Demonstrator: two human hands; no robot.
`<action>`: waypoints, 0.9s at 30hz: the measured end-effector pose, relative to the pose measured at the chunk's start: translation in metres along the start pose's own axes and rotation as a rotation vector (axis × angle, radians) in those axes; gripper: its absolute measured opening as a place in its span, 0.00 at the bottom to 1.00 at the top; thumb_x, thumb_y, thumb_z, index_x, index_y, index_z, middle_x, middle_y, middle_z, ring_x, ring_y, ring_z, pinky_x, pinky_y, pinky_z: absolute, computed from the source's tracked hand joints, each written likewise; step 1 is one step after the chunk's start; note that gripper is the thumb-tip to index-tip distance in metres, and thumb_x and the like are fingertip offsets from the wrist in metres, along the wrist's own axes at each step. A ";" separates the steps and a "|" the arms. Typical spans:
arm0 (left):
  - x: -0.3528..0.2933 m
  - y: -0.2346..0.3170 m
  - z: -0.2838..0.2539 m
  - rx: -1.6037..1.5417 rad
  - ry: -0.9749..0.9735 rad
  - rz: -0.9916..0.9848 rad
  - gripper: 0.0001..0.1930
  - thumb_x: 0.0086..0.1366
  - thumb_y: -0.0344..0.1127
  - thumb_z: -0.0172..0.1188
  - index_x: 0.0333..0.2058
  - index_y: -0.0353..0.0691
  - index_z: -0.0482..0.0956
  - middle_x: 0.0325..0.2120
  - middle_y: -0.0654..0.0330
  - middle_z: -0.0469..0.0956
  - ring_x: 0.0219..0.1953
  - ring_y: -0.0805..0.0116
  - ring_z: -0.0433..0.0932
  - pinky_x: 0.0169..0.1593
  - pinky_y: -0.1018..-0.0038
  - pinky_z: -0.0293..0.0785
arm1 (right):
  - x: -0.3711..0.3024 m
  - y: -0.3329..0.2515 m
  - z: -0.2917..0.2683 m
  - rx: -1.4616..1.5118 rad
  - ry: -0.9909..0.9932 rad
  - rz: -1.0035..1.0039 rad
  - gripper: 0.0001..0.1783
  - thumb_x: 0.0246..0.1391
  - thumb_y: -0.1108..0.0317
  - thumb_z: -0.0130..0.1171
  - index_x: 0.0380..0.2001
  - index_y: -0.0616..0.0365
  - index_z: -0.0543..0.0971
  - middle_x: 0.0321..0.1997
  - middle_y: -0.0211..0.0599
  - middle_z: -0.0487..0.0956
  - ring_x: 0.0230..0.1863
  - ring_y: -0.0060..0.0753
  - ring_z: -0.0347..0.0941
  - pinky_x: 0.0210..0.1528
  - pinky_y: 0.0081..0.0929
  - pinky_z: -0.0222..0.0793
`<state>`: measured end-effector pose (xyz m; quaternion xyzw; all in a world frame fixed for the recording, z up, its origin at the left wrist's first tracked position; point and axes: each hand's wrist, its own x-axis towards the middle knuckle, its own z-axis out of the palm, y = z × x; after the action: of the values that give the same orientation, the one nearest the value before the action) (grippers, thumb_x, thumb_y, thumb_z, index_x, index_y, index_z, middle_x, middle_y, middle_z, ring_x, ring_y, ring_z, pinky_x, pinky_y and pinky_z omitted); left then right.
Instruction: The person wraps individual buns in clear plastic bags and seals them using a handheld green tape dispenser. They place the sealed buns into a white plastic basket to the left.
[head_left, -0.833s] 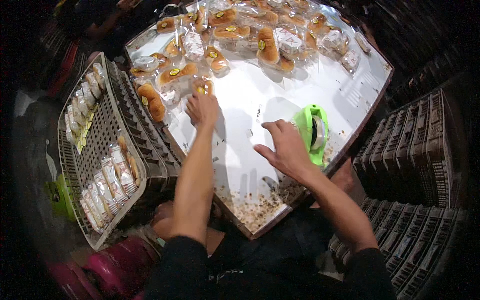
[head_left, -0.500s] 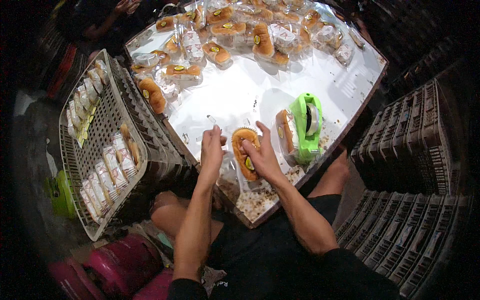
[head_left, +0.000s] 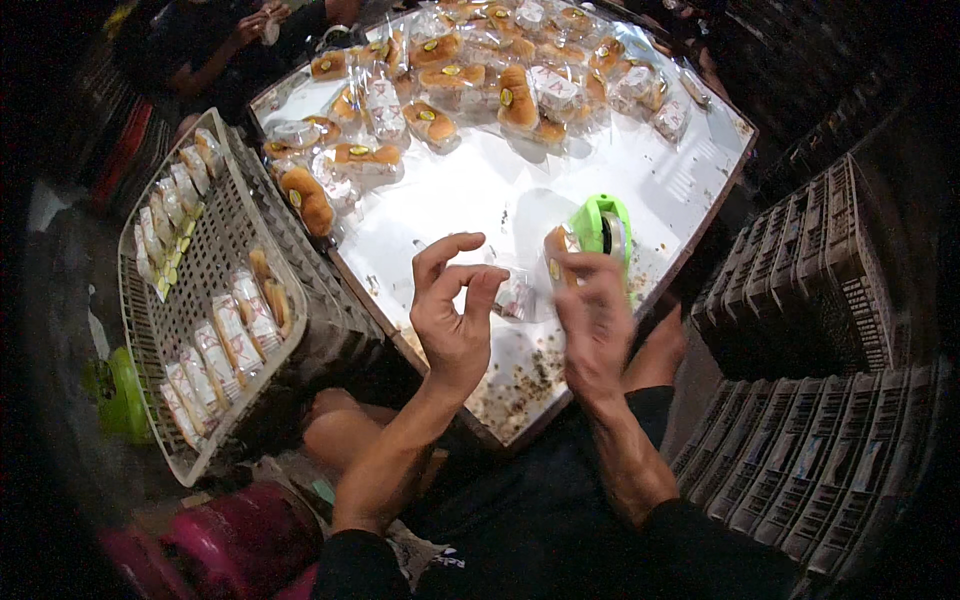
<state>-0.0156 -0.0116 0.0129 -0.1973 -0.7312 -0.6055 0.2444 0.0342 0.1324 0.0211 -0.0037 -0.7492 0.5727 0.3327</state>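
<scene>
My left hand (head_left: 455, 325) is raised over the near corner of the white table, thumb and fingers curved but apart, with nothing visible between them. My right hand (head_left: 595, 325) is smeared by motion in front of the green tape dispenser (head_left: 618, 215), partly covering it. Just beyond its fingers shows a wrapped bun (head_left: 556, 245), mostly hidden; whether the hand grips it I cannot tell. Between my hands lies a clear plastic wrapper with reddish print (head_left: 515, 297), its contents unclear.
Many wrapped buns (head_left: 452, 77) crowd the table's far side. At the left, a plastic crate (head_left: 200, 265) holds rows of packed buns (head_left: 210, 345). Stacked crates (head_left: 800, 290) stand at the right. Another person's hands (head_left: 255, 25) show at the far left.
My left hand has risen and turned, its fingers curling. My right hand has left the bun at the near middle and moved right to the dispenser. That bun no longer shows there as before.
</scene>
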 end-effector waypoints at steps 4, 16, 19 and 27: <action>0.006 -0.005 -0.013 -0.119 0.103 0.148 0.18 0.66 0.41 0.63 0.20 0.38 0.72 0.35 0.59 0.77 0.44 0.60 0.75 0.58 0.56 0.69 | -0.001 -0.005 0.003 0.106 -0.025 -0.032 0.10 0.57 0.71 0.63 0.29 0.61 0.72 0.49 0.44 0.73 0.54 0.39 0.71 0.62 0.37 0.64; 0.023 -0.016 -0.043 -0.246 0.175 -0.358 0.16 0.75 0.42 0.52 0.29 0.39 0.72 0.22 0.63 0.74 0.21 0.77 0.71 0.26 0.78 0.69 | -0.043 0.004 0.023 0.402 -0.521 0.648 0.38 0.58 0.72 0.62 0.64 0.61 0.51 0.53 0.50 0.74 0.52 0.36 0.76 0.53 0.31 0.74; 0.039 -0.032 -0.043 -0.656 0.620 -0.481 0.15 0.75 0.40 0.51 0.30 0.38 0.73 0.26 0.62 0.76 0.26 0.76 0.73 0.33 0.75 0.73 | -0.037 0.018 0.016 0.234 -0.459 0.478 0.35 0.60 0.73 0.60 0.63 0.62 0.53 0.56 0.52 0.74 0.53 0.38 0.77 0.53 0.31 0.75; 0.042 -0.044 -0.026 -0.510 0.413 -0.514 0.11 0.75 0.38 0.53 0.41 0.34 0.74 0.36 0.60 0.76 0.38 0.71 0.75 0.44 0.73 0.73 | -0.024 0.011 0.042 -0.075 -0.232 0.190 0.37 0.56 0.76 0.63 0.64 0.63 0.56 0.61 0.48 0.64 0.59 0.44 0.71 0.62 0.37 0.67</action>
<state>-0.0721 -0.0460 0.0073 0.0631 -0.5186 -0.8355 0.1703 0.0277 0.0912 -0.0054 -0.0205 -0.7997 0.5699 0.1878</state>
